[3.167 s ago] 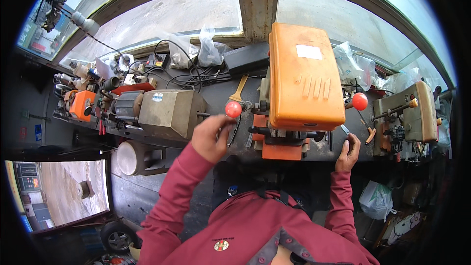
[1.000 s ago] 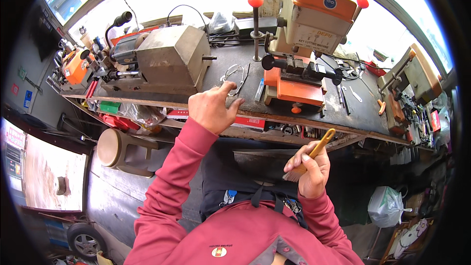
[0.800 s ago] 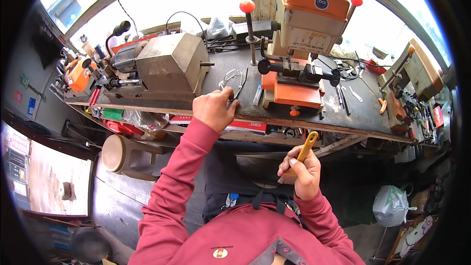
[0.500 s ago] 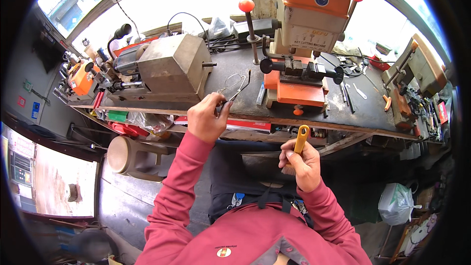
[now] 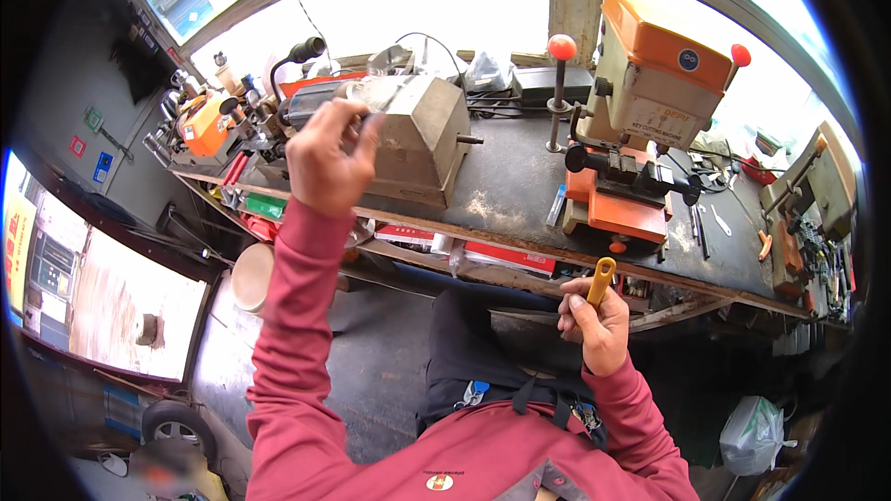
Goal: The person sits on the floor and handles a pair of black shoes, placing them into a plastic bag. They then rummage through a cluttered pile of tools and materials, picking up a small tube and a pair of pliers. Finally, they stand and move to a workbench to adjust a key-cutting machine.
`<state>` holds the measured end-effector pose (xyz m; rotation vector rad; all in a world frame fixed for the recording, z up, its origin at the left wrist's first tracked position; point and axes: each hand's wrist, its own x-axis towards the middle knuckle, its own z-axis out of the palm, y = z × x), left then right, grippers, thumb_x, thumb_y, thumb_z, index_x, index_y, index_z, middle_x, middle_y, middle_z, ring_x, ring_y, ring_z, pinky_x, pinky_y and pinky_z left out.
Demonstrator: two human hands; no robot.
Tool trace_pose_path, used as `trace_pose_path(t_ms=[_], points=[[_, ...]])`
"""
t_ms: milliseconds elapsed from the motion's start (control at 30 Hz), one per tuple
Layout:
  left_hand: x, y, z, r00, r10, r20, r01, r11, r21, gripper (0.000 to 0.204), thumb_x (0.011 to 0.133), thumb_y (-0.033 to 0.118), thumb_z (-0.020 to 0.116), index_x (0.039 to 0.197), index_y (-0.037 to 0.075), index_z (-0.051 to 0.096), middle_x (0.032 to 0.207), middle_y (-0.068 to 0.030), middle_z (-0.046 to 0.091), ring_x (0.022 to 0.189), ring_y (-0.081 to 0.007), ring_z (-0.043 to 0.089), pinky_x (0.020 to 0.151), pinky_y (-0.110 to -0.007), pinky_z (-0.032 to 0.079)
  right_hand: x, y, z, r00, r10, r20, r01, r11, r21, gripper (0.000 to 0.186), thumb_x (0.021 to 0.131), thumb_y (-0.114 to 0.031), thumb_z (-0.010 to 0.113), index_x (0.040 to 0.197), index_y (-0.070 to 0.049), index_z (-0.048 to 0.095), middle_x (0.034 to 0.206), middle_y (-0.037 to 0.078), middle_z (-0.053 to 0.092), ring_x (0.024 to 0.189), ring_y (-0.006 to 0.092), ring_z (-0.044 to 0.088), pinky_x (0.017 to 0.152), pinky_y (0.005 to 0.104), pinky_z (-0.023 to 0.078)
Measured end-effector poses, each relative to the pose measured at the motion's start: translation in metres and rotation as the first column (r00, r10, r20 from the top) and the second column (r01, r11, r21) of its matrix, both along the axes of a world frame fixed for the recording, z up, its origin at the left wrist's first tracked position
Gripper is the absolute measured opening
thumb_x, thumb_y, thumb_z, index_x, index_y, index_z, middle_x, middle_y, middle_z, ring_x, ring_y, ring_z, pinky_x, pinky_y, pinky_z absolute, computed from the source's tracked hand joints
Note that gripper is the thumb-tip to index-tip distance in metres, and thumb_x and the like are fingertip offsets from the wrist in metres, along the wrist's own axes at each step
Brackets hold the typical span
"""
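My left hand (image 5: 329, 158) is raised over the bench in front of the grey metal machine housing (image 5: 418, 130), its fingers pinched together. Thin-framed eyeglasses (image 5: 373, 91) are in that pinch, blurred against the housing's top, so I cannot tell whether they touch it. My right hand (image 5: 599, 329) is closed round a brush with a yellow handle (image 5: 602, 280), held in front of the bench edge. The handle points up and away from me; the bristles are mostly hidden by the hand. Beyond it stands an orange and cream key cutting machine (image 5: 654, 111).
The dark bench top (image 5: 520, 167) carries a patch of pale shavings (image 5: 480, 204). Toward the right lie thin rods and tools (image 5: 701, 230) and another machine (image 5: 817, 186). A red-knobbed lever (image 5: 561, 48) sticks up. A round stool (image 5: 252, 278) stands below, at left.
My left hand has moved left and up with the eyeglasses, from the bench's front edge to the grey housing. My right hand still holds the brush. The view has turned left.
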<state>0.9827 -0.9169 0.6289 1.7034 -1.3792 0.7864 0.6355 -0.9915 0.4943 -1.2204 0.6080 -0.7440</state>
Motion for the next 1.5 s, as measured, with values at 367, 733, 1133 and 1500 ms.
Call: trace_pose_path(t_ms=[367, 733, 1133, 1500], points=[[0.05, -0.025, -0.018, 0.984, 0.176, 0.014, -0.176, 0.976, 0.131, 0.018, 0.087, 0.021, 0.077, 0.095, 0.007, 0.07, 0.076, -0.0091, 0.069, 0.062, -0.0226, 0.067, 0.059, -0.035, 0.051, -0.042, -0.006, 0.002, 0.992, -0.122, -0.015, 0.123, 0.991, 0.051, 0.018, 0.104, -0.012, 0.055, 0.114, -0.001, 0.065, 0.087, 0.002, 0.063, 0.071, 0.0046, 0.056, 0.06, 0.0192, 0.044], [-0.041, -0.011, -0.033, 0.99, -0.129, -0.056, 0.124, 0.988, -0.087, 0.023, 0.086, -0.001, 0.071, 0.108, 0.006, 0.069, 0.077, -0.0024, 0.057, 0.057, -0.0099, 0.04, 0.049, -0.027, 0.033, -0.07, -0.038, 0.019, 0.943, -0.324, 0.079, 0.332, 0.889, -0.317, 0.043, 0.108, -0.026, 0.041, 0.098, 0.005, 0.068, 0.088, 0.007, 0.06, 0.078, 0.0128, 0.056, 0.073, 0.0275, 0.045], [-0.152, -0.064, -0.107, 0.762, -0.467, -0.449, 0.5, 0.864, -0.051, 0.024, 0.083, -0.003, 0.069, 0.106, 0.004, 0.067, 0.093, -0.0113, 0.064, 0.079, -0.0241, 0.061, 0.07, -0.031, 0.048, -0.069, -0.106, 0.141, 0.934, -0.351, 0.071, 0.199, 0.344, -0.918, 0.015, 0.092, 0.001, 0.069, 0.106, 0.003, 0.072, 0.092, 0.011, 0.069, 0.074, 0.016, 0.065, 0.066, 0.0274, 0.051], [-0.136, -0.047, -0.133, 0.805, -0.339, -0.488, 0.368, 0.929, -0.038, 0.023, 0.08, -0.006, 0.069, 0.101, 0.003, 0.066, 0.092, -0.0112, 0.064, 0.081, -0.0275, 0.06, 0.073, -0.034, 0.048, -0.018, -0.126, 0.151, 0.947, -0.309, -0.09, -0.026, 0.206, -0.978, 0.017, 0.087, 0.002, 0.071, 0.104, 0.0, 0.074, 0.094, 0.013, 0.072, 0.075, 0.0265, 0.068, 0.067, 0.0317, 0.054]])
